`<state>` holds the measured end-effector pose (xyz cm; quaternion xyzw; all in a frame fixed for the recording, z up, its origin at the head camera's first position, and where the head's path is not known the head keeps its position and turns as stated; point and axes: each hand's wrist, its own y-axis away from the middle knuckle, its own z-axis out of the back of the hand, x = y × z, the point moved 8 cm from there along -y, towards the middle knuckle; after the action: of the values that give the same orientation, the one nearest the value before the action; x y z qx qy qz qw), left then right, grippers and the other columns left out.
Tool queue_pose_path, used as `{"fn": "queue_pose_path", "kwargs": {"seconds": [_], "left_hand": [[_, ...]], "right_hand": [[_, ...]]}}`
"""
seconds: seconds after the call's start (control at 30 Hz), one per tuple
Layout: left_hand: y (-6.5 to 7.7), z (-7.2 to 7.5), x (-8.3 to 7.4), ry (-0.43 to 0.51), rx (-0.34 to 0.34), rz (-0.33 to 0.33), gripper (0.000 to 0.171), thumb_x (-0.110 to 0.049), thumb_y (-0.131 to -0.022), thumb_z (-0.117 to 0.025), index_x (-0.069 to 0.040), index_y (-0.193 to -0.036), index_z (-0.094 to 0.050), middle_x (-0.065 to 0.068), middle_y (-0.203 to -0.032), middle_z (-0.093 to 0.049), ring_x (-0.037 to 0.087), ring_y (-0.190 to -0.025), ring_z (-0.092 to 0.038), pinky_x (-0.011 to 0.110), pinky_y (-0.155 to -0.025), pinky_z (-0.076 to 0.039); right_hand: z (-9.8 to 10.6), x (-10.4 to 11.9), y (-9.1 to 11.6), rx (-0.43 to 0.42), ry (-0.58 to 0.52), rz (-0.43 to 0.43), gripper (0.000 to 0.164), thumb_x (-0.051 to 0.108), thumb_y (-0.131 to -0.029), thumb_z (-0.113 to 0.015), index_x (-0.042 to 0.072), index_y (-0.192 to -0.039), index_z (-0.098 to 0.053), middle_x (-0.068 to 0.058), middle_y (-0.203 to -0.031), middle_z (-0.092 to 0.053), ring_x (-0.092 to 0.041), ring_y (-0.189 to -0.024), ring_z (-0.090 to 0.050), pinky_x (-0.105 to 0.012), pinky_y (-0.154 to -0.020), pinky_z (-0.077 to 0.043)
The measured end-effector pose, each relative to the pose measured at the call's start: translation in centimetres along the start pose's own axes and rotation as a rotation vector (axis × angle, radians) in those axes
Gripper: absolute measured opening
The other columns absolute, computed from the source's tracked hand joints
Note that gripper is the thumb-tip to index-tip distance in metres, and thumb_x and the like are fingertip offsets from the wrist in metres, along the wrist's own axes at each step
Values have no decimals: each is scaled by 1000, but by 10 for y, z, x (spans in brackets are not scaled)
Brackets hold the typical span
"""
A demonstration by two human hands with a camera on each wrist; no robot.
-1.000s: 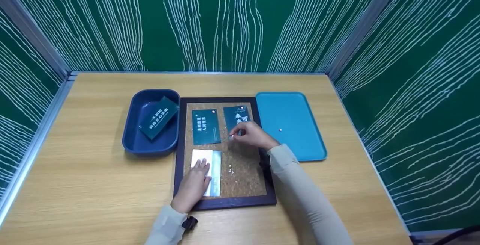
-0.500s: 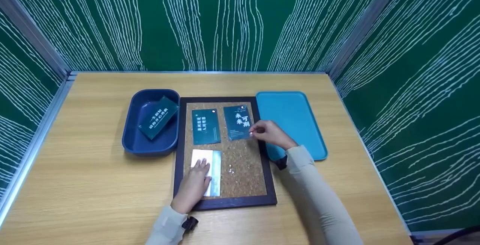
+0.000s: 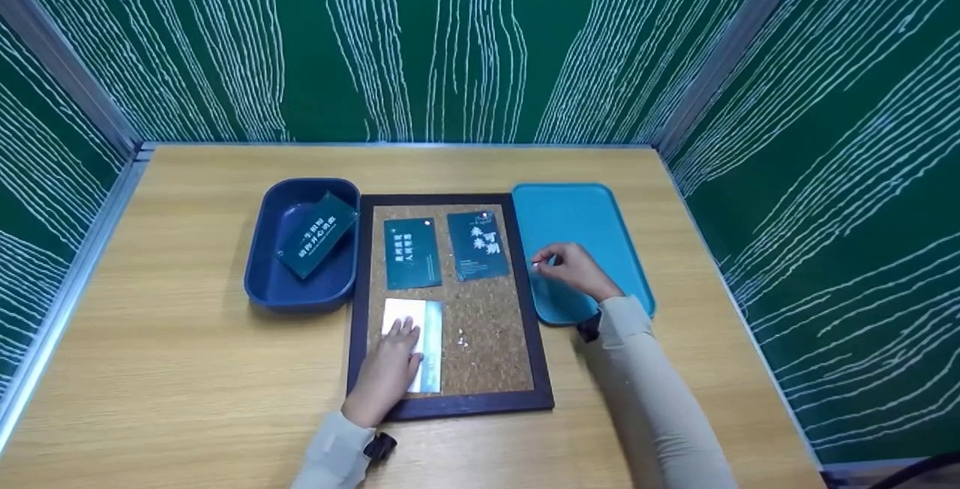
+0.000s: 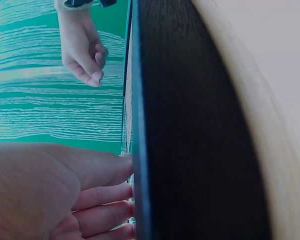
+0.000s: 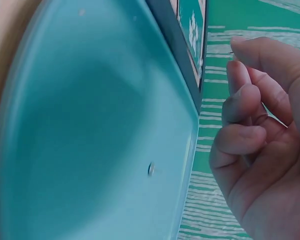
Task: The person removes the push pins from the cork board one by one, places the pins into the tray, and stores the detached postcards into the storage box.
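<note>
My left hand lies with extended fingers over a white and light-blue card on the lower left of the cork board. In the left wrist view its thumb and fingers touch the board's face. My right hand hovers over the turquoise tray, pinching a tiny thumbtack between thumb and forefinger. Most of that tack is hidden by the fingertips. Two dark green cards, an upper left card and an upper right card, each bear a small tack at the top right corner.
A blue bin left of the board holds another green card. Small shiny bits lie on the cork's lower right. On the tray is a loose tack. Green patterned panels enclose the table.
My right hand has moved right from over the board's middle, past the upper right card, to above the tray, still pinching the tack. My left hand has stayed in place.
</note>
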<state>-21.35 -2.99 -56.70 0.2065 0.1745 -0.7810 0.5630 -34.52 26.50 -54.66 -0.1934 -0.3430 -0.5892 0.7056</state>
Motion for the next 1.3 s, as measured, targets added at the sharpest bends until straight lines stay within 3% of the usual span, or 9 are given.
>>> {"fn": "queue_pose_path", "kwargs": {"seconds": [0.2, 0.67, 0.9, 1.3], "left_hand": [[1, 1, -1, 6, -16, -17, 39, -10, -90, -63, 6, -125, -60, 24, -138, -52, 41, -131, -46, 59, -106, -38], [1, 1, -1, -31, -15, -42, 39, -10, -90, -64, 7, -124, -60, 25, -136, -54, 42, -129, -48, 56, -105, -41], [1, 0, 0, -19, 1, -17, 40, -12, -92, -62, 5, -127, -59, 23, -139, -52, 40, -132, -45, 56, -107, -39], [0, -1, 1, -13, 10, 6, 40, -13, -92, -62, 5, -128, -58, 22, -140, -51, 39, -134, -44, 53, -109, -38]], "right_hand": [[14, -13, 4, -16, -6, -56, 21, 18, -93, -61, 4, -105, -71, -11, -103, -68, -21, -80, -54, -27, -64, -46], [37, -35, 8, -67, 16, -79, 21, 22, -93, -62, 6, -103, -71, -11, -104, -69, -20, -79, -53, -27, -66, -45], [45, -44, 10, -61, 15, -141, 21, 24, -93, -61, 8, -104, -70, -10, -105, -68, -20, -82, -53, -28, -68, -45], [47, -53, 8, -57, 27, -158, 22, 21, -93, -60, 5, -106, -69, -12, -106, -67, -18, -82, -53, -26, -68, -46]]}}
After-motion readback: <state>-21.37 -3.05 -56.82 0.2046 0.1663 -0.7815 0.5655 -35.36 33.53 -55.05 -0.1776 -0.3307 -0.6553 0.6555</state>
